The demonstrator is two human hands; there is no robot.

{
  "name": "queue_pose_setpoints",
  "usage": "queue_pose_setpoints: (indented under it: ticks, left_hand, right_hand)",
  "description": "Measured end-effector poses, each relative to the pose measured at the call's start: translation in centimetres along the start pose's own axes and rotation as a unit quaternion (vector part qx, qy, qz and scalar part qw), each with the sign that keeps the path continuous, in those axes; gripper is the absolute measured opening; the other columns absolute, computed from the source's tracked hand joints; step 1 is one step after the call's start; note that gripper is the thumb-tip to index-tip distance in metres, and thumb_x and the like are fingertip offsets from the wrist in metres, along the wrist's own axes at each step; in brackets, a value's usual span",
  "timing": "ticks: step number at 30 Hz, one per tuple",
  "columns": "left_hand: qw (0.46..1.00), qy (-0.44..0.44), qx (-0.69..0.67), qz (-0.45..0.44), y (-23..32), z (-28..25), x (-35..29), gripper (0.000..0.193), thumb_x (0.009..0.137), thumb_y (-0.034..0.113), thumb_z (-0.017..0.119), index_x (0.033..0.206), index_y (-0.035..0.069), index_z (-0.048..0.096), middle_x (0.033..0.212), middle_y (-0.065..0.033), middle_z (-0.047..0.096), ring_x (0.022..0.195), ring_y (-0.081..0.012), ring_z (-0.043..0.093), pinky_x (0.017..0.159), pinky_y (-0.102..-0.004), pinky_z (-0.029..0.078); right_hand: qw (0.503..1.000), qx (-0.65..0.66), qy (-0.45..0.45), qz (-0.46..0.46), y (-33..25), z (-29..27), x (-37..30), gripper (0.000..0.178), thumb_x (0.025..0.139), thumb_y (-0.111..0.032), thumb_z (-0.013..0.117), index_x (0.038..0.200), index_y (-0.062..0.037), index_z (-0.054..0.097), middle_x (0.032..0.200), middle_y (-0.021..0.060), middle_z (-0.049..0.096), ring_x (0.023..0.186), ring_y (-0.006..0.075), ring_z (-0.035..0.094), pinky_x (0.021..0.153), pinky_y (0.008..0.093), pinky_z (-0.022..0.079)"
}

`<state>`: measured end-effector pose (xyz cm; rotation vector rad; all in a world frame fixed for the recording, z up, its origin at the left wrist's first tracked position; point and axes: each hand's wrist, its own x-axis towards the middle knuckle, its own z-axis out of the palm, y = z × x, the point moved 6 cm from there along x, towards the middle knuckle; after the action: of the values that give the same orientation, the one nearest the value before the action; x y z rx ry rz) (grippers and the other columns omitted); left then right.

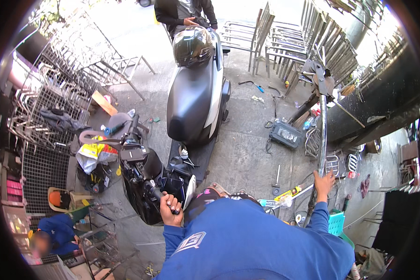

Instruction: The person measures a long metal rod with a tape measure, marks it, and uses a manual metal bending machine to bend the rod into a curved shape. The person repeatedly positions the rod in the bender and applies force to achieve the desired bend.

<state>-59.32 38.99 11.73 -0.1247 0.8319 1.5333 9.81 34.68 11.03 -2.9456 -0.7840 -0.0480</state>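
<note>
My left hand (pixel 171 208) is closed around the black handlebar grip of a scooter (pixel 198 95), which stretches away from me with a dark seat and white side panels. A black helmet (pixel 192 45) rests on the rear of the seat. My right hand (pixel 324 181) grips a long shiny metal bar (pixel 322 135) that stands nearly upright to my right. Both my sleeves are blue. A person in a dark jacket (pixel 184 11) stands behind the scooter.
Stacks of metal wire racks and frames (pixel 56 79) fill the left side, and more metal frames (pixel 312 42) lean at the back right. A dark boxy machine (pixel 285 134) and scattered tools lie on the concrete. Another person in blue (pixel 56 231) crouches at lower left.
</note>
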Motion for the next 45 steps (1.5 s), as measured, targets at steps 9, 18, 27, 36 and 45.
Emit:
queue_pose_setpoints:
  ticks: [9,18,27,36,45]
  left_hand:
    - [0.999,-0.019,0.021,-0.029,0.0,-0.2,0.2,0.011,0.098,0.011,0.051,0.102,0.017,0.060,0.062,0.0058,0.041,0.045,-0.0070,0.039,0.038,-0.0244,0.037]
    - [0.998,0.037,0.029,-0.051,0.5,-0.1,-0.4,0.013,0.095,0.011,0.052,0.103,0.021,0.054,0.062,0.0052,0.037,0.047,-0.0097,0.039,0.041,-0.0284,0.036]
    - [0.995,0.005,0.059,-0.079,3.6,-0.9,-1.5,0.011,0.104,0.017,0.049,0.094,0.015,0.051,0.062,0.0057,0.040,0.046,-0.0059,0.037,0.043,-0.0263,0.036]
    - [0.993,-0.010,0.066,-0.101,3.6,-0.8,-1.3,0.006,0.099,0.013,0.053,0.099,0.018,0.049,0.064,0.0070,0.039,0.048,-0.0065,0.042,0.044,-0.0284,0.040]
    - [0.994,-0.018,0.059,-0.094,3.8,-0.7,-1.1,0.007,0.098,0.012,0.053,0.103,0.017,0.051,0.066,0.0055,0.040,0.050,-0.0075,0.041,0.045,-0.0274,0.039]
  right_hand:
    - [0.972,0.163,-0.138,0.098,21.0,9.8,-13.8,0.102,0.073,-0.044,0.082,0.150,0.0056,0.036,0.139,0.0350,0.053,0.131,0.0460,0.052,0.110,0.0451,0.042]
    - [0.969,0.049,-0.146,0.192,28.0,19.4,-17.9,0.087,0.081,-0.035,0.075,0.149,0.0051,0.038,0.143,0.0300,0.051,0.134,0.0438,0.049,0.111,0.0464,0.043]
    - [0.960,0.117,-0.032,-0.252,-5.4,5.2,-17.6,0.064,0.082,-0.022,0.069,0.142,-0.0012,0.056,0.148,0.0240,0.052,0.138,0.0373,0.047,0.109,0.0498,0.042]
    - [0.368,0.245,-0.439,-0.782,-52.5,-22.8,-43.2,0.059,0.092,-0.015,0.055,0.150,-0.0088,0.048,0.076,0.0158,0.071,0.064,0.0234,0.069,0.066,0.0402,0.056]
    - [0.419,-0.023,-0.286,-0.862,-53.4,-18.4,-40.2,0.040,0.088,-0.025,0.060,0.126,-0.0204,0.072,0.095,0.0253,0.072,0.091,0.0353,0.072,0.086,0.0436,0.056]
